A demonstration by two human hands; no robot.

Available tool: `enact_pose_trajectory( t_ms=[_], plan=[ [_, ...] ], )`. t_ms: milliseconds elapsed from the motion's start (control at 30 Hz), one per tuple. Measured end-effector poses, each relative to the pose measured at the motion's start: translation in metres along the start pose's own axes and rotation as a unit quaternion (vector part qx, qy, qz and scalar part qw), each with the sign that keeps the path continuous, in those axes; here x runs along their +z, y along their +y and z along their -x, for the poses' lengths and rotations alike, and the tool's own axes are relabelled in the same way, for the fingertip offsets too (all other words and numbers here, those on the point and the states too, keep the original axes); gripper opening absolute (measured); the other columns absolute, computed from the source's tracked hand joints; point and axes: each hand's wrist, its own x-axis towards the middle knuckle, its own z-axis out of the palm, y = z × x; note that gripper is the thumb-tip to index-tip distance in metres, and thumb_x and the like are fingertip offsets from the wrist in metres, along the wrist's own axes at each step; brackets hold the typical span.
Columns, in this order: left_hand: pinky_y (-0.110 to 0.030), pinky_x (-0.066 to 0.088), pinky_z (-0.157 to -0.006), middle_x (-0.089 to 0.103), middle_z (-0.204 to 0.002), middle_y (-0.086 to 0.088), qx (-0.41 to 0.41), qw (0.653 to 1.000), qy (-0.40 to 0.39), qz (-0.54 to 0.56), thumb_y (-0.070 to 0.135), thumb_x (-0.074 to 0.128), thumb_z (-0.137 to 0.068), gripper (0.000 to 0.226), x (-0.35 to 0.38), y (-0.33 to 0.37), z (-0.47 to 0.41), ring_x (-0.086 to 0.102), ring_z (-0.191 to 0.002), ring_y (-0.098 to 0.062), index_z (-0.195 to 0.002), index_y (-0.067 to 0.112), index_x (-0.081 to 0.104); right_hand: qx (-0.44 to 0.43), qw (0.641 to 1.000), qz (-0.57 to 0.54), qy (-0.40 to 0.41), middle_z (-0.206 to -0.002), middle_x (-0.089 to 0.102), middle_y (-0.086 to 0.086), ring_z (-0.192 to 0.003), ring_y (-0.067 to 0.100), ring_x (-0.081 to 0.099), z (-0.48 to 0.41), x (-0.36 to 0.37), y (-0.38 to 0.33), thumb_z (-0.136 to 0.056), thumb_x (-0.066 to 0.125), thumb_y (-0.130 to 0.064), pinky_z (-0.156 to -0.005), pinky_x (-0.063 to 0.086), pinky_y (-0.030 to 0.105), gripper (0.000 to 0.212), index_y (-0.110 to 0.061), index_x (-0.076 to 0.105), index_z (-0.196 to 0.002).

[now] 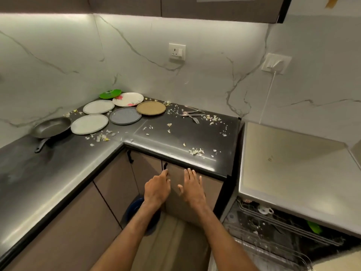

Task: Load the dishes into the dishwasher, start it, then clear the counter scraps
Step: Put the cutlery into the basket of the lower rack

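Observation:
Several plates lie in the corner of the dark counter [58, 169]: a green one [110, 93], a floral one [128, 99], a tan one [151, 108], a grey one [125, 115] and two white ones [98, 106] [89, 124]. A black frying pan [50, 127] sits left of them. Forks [192, 114] lie to the right among food scraps [196, 151]. The dishwasher [273, 227] stands open at the lower right, its rack showing. My left hand [157, 189] and right hand [192, 187] hang side by side below the counter edge, fingers extended, holding nothing.
A pale steel surface [293, 167] tops the dishwasher on the right. Cabinet doors with black handles [165, 166] face me under the counter. A blue round object [136, 208] sits on the floor beneath my left arm. A white cable [267, 96] hangs from a wall socket.

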Motion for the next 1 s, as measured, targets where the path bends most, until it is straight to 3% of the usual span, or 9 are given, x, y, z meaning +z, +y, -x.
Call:
enact_pose_trajectory(
  t_ms=[100, 233, 467, 633, 800, 1000],
  plan=[
    [-0.04, 0.051, -0.085, 0.073, -0.105, -0.007, -0.016, 1.0, -0.007, -0.019, 0.03, 0.049, -0.099, 0.053, 0.001, 0.0, -0.062, 0.068, -0.1, -0.027, -0.15, 0.025, 0.035, -0.002, 1.0, -0.003, -0.011, -0.165, 0.014, 0.007, -0.153, 0.022, 0.007, -0.048, -0.009, 0.003, -0.1, 0.05, -0.035, -0.123, 0.006, 0.048, 0.073, -0.01, 0.013, -0.157],
    [-0.04, 0.05, -0.089, 0.069, -0.117, -0.009, -0.03, 0.999, -0.017, -0.024, 0.031, 0.048, -0.098, 0.055, 0.009, 0.001, -0.129, 0.064, -0.111, -0.028, -0.151, 0.025, 0.034, -0.02, 1.0, 0.007, 0.013, -0.163, 0.019, 0.007, -0.152, 0.022, 0.011, -0.109, -0.024, 0.017, -0.099, 0.051, -0.034, -0.124, 0.008, 0.045, 0.069, -0.011, 0.019, -0.156],
    [-0.036, 0.048, -0.094, 0.063, -0.131, -0.003, -0.025, 0.995, -0.086, -0.037, 0.032, 0.048, -0.098, 0.059, 0.052, -0.006, -0.198, 0.059, -0.121, -0.02, -0.154, 0.024, 0.03, -0.003, 1.0, 0.026, -0.012, -0.164, 0.016, 0.006, -0.152, 0.021, 0.009, -0.191, -0.019, 0.043, -0.101, 0.047, -0.035, -0.124, 0.005, 0.042, 0.068, -0.011, 0.015, -0.156],
    [-0.035, 0.044, -0.102, 0.05, -0.147, 0.002, 0.01, 0.993, -0.11, -0.033, 0.027, 0.045, -0.098, 0.058, 0.074, -0.006, -0.27, 0.05, -0.132, -0.015, -0.153, 0.021, 0.03, 0.023, 0.999, 0.02, -0.02, -0.165, 0.013, 0.006, -0.153, 0.02, 0.006, -0.254, -0.02, 0.054, -0.104, 0.042, -0.038, -0.123, 0.006, 0.043, 0.067, -0.01, 0.014, -0.157],
    [-0.04, 0.042, -0.104, 0.039, -0.154, -0.002, 0.052, 0.986, -0.155, -0.041, 0.022, 0.045, -0.096, 0.057, 0.085, 0.002, -0.359, 0.045, -0.135, -0.023, -0.152, 0.017, 0.03, 0.062, 0.998, 0.023, -0.016, -0.166, 0.011, 0.007, -0.153, 0.021, 0.005, -0.323, -0.035, 0.068, -0.103, 0.042, -0.039, -0.124, 0.006, 0.044, 0.07, -0.009, 0.012, -0.158],
    [-0.039, 0.032, -0.116, 0.025, -0.162, -0.004, 0.11, 0.971, -0.198, -0.077, 0.026, 0.045, -0.099, 0.059, 0.104, 0.015, -0.434, 0.03, -0.146, -0.021, -0.154, 0.013, 0.028, 0.086, 0.996, 0.018, -0.017, -0.166, 0.002, 0.007, -0.153, 0.022, -0.001, -0.391, -0.06, 0.077, -0.104, 0.04, -0.039, -0.123, 0.001, 0.044, 0.07, -0.009, 0.006, -0.158]
  ],
)
